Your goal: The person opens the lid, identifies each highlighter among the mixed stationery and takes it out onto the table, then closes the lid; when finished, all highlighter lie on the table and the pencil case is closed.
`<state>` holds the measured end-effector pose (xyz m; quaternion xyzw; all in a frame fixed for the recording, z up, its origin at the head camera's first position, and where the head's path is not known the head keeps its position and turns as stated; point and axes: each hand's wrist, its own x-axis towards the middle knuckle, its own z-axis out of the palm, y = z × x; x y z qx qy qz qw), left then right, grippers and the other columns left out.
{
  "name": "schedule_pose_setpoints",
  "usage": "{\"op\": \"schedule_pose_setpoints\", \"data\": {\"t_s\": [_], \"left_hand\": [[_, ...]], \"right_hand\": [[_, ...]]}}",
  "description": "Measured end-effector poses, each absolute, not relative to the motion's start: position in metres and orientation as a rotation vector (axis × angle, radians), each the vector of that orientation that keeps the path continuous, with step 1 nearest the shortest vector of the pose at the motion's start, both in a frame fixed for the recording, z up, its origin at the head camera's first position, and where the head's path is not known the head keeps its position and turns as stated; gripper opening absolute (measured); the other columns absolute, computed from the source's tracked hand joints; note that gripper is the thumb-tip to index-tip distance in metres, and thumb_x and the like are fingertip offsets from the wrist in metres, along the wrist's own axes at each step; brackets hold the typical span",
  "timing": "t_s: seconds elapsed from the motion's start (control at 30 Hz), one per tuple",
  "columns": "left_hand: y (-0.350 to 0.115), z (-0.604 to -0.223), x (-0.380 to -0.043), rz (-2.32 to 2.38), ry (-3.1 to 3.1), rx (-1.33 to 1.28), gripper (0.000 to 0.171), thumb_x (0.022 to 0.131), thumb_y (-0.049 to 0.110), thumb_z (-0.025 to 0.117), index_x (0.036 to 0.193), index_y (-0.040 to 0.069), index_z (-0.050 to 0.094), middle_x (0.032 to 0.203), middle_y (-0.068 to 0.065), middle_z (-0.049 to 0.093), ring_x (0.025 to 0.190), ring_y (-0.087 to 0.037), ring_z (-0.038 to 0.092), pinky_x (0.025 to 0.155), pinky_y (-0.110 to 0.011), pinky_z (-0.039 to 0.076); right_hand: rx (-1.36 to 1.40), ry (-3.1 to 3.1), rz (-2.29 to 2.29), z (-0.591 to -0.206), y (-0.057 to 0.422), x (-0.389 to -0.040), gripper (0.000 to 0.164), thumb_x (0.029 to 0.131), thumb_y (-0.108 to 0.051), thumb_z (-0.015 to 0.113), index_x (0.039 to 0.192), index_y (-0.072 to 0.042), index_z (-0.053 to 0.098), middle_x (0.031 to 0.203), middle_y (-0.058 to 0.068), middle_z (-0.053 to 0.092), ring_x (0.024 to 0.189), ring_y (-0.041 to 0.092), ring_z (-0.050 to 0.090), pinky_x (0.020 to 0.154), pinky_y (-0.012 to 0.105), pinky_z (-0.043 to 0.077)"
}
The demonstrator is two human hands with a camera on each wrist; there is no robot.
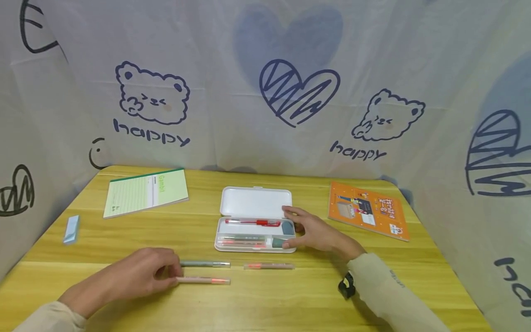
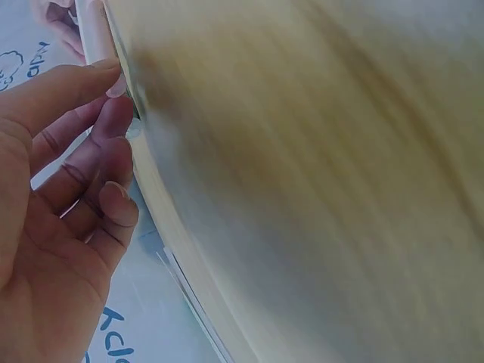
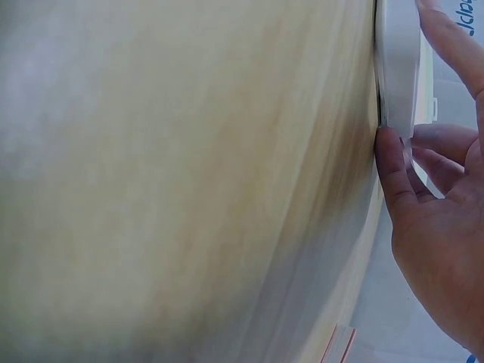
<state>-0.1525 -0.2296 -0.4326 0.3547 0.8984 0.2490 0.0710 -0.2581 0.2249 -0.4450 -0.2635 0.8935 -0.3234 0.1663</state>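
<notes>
"What is pinched by the left hand (image 1: 143,273)?"
"The pink pen (image 1: 203,280), just beside a grey pen (image 1: 207,264), in front of the white pencil case (image 1: 255,203)."
"What is gripped by the right hand (image 1: 317,233)?"
"That case, at its right end."

"How do we hold our left hand (image 1: 145,273)?"
"We have its thumb (image 2: 60,94) and index finger pinched together, the other fingers (image 2: 117,204) loosely curled."
"And our right hand (image 1: 315,233)?"
"We have its thumb and index finger spread wide apart, and both our sleeved forearms (image 1: 387,286) slant inward."
</notes>
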Motion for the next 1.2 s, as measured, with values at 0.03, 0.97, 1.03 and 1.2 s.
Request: {"op": "schedule_pose_setpoints", "data": {"t_s": [0.03, 0.97, 1.03, 1.2], "left_hand": [[-0.231, -0.433, -0.153, 0.745, 2.701, 1.058, 0.012, 0.097, 0.023, 0.084, 0.098, 0.032, 0.075, 0.09, 0.025, 0.062, 0.074, 0.007, 0.048, 0.061, -0.017, 0.045], [-0.212, -0.414, -0.208, 0.831, 2.802, 0.891, 0.055, 0.1, 0.041, 0.081, 0.147, 0.016, 0.067, 0.144, -0.003, 0.068, 0.119, -0.022, 0.07, 0.097, -0.043, 0.064], [-0.203, -0.414, -0.219, 0.811, 2.794, 0.918, 0.066, 0.099, 0.042, 0.082, 0.154, 0.014, 0.061, 0.154, -0.008, 0.061, 0.124, -0.029, 0.069, 0.102, -0.05, 0.063], [-0.183, -0.419, -0.244, 0.734, 2.75, 0.917, 0.081, 0.096, 0.052, 0.082, 0.163, 0.018, 0.052, 0.173, -0.009, 0.043, 0.145, -0.038, 0.057, 0.118, -0.062, 0.051]], "right_hand": [[-0.748, 2.543, -0.921, -0.445, 0.225, -0.258, 0.101, 0.093, -0.044, 0.088, 0.17, -0.005, 0.035, 0.182, 0.007, 0.024, 0.14, 0.028, 0.057, 0.125, 0.053, 0.046], [-0.741, 2.531, -0.943, -0.446, 0.226, -0.259, 0.101, 0.094, -0.042, 0.088, 0.17, -0.005, 0.033, 0.182, 0.007, 0.023, 0.146, 0.029, 0.056, 0.126, 0.052, 0.045], [-0.737, 2.527, -0.945, -0.447, 0.226, -0.259, 0.102, 0.094, -0.043, 0.088, 0.171, -0.006, 0.032, 0.183, 0.006, 0.023, 0.147, 0.029, 0.055, 0.126, 0.052, 0.045], [-0.721, 2.524, -0.947, -0.447, 0.225, -0.259, 0.102, 0.094, -0.043, 0.087, 0.171, -0.007, 0.032, 0.183, 0.005, 0.021, 0.151, 0.03, 0.051, 0.129, 0.053, 0.04]]}}
